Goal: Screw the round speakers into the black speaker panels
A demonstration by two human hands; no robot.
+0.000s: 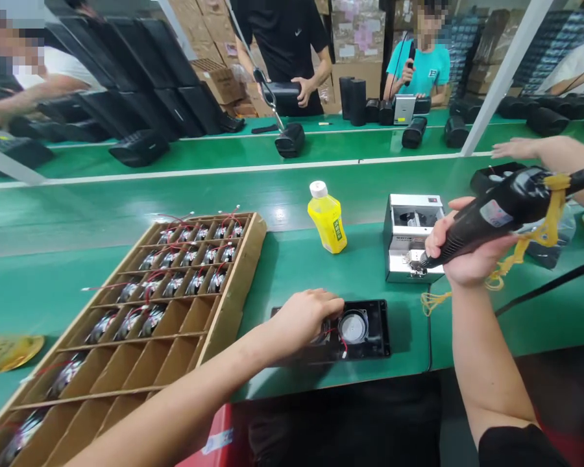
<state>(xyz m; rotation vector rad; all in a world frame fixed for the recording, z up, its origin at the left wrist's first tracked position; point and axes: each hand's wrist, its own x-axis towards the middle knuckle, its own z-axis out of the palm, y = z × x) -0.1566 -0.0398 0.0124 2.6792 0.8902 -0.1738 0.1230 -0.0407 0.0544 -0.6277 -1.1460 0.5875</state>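
My right hand (472, 253) is wrapped around a black electric screwdriver (486, 214) whose cord runs off to the right. Its tip points down at the front of a white and grey screw feeder (413, 237). On the green bench, my left hand (309, 321) lies over the left half of a black speaker panel (380, 324), with its fingers curled together. What those fingertips hold, if anything, is hidden. Under the hand a speaker driver shows only in part. A second round driver (353, 327) sits in the panel's right half, and a red wire with a white plug lies beside it.
A cardboard divider tray (255, 240) with several wired speaker drivers stands at left. Behind the panel is a yellow bottle (328, 220). Elastic yellow cord (540, 237) hangs from the screwdriver. A co-worker's hand (520, 148) reaches in at right. Other people handle black speakers across the bench.
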